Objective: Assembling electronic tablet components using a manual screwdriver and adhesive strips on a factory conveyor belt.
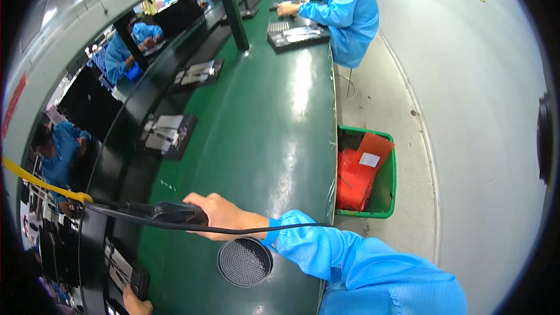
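Observation:
From the lower right, my right arm in a blue sleeve reaches over the green bench. My right hand (pixel 220 212) is closed around a black handheld tool (pixel 181 213); its exact kind is hard to tell. A black cable runs from the tool back across my forearm, and a yellow strap (pixel 44 182) leads off left from its far end. At the bottom left, my left hand (pixel 136 303), partly cut off by the frame, grips the near edge of a black tray (pixel 139 281) with flat light-coloured parts. A round grey perforated disc (pixel 245 261) lies below my right wrist.
More black trays with parts (pixel 166 134) line the bench's left side. A dark green post (pixel 231 9) rises beyond them. Right of the bench, a green bin (pixel 383 201) holds red wrapping. A co-worker in blue (pixel 353 11) sits at the far right; others work across to the left.

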`<state>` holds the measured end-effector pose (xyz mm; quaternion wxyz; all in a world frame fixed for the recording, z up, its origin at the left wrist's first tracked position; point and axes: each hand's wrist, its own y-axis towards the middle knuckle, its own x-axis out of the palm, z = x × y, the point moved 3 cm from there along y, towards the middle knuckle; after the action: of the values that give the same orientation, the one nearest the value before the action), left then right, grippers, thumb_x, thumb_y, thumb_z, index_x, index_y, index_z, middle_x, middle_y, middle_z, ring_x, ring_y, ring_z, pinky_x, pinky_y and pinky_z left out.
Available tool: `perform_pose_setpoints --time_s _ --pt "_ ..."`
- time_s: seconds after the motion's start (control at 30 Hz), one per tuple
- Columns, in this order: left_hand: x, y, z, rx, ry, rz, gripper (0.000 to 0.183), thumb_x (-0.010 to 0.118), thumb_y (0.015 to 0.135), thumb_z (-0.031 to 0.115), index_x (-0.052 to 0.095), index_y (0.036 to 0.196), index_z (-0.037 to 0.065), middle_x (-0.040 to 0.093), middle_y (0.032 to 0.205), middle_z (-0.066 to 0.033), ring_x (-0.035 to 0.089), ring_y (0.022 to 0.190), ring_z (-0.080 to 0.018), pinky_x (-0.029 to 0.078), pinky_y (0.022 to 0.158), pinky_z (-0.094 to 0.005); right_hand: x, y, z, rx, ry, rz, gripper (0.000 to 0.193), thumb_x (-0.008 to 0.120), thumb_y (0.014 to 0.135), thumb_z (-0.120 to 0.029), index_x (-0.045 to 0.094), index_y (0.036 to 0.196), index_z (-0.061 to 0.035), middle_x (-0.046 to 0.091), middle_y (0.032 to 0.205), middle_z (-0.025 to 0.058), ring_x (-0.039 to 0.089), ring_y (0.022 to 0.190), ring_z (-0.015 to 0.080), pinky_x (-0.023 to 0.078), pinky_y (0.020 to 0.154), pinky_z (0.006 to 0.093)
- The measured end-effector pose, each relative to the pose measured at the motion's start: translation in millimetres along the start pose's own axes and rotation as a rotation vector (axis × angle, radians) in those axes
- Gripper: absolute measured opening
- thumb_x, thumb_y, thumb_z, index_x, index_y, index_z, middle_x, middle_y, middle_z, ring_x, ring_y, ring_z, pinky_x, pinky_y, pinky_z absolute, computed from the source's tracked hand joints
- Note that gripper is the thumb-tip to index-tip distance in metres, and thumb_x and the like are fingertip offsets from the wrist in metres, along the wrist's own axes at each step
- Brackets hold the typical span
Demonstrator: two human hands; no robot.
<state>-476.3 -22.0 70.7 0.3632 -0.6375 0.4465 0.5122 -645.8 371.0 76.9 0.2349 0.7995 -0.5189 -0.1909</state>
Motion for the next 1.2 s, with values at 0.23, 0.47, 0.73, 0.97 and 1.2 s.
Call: perform_pose_setpoints --time_s 0.23,0.47,0.73,0.97,1.2 --pt "-46.2 -4.7 8.0 -0.148 0.036 0.422 0.036 0.062 0.067 0.023 0.066 0.100 0.009 0.067 0.090 -0.0152 0.063 0.080 -0.0356 0.050 0.071 -0.0449 -3.8 -2.5 6.1 0.060 -0.020 -0.037 0.040 0.071 0.075 -0.010 0.047 0.105 0.0001 0.061 0.067 0.0136 0.060 0.058 0.0277 0.045 0.053 0.0348" --pt "-58.3 -75.0 61.9 0.144 -0.126 0.546 0.052 0.074 0.067 0.030 0.062 0.111 0.006 0.065 0.101 -0.0176 0.062 0.088 -0.0351 0.049 0.077 -0.0411 -6.9 -3.0 -3.8 0.087 -0.007 -0.024 0.039 0.071 0.073 -0.008 0.049 0.104 -0.0005 0.060 0.069 0.0167 0.061 0.062 0.0305 0.045 0.055 0.0367" --pt "-44.4 -202.5 133.7 0.242 -0.083 0.503 0.071 0.071 0.062 0.030 0.052 0.125 0.004 0.053 0.128 -0.0127 0.043 0.124 -0.0348 0.027 0.102 -0.0556 -1.3 -2.6 3.6 0.010 -0.090 0.048 0.038 0.072 0.074 -0.011 0.049 0.103 -0.0012 0.061 0.069 0.0154 0.061 0.064 0.0306 0.046 0.057 0.0377" --pt "46.0 -278.9 157.2 0.554 -0.149 0.384 0.077 0.041 0.085 0.054 0.026 0.144 0.007 0.022 0.151 -0.0100 0.022 0.138 -0.0304 0.009 0.107 -0.0614 0.6 -10.9 -4.6 0.021 -0.151 0.050 0.035 0.070 0.074 -0.012 0.050 0.101 -0.0027 0.061 0.071 0.0178 0.060 0.068 0.0369 0.045 0.059 0.0419" --pt "41.1 -294.0 209.8 0.237 -0.549 -0.029 0.076 0.048 0.087 0.048 0.026 0.141 0.000 0.026 0.148 -0.0165 0.022 0.137 -0.0359 0.010 0.104 -0.0661 2.9 -10.0 -17.5 0.105 -0.243 0.007 0.038 0.071 0.070 -0.017 0.049 0.098 -0.0038 0.061 0.082 0.0233 0.060 0.079 0.0432 0.048 0.068 0.0467"
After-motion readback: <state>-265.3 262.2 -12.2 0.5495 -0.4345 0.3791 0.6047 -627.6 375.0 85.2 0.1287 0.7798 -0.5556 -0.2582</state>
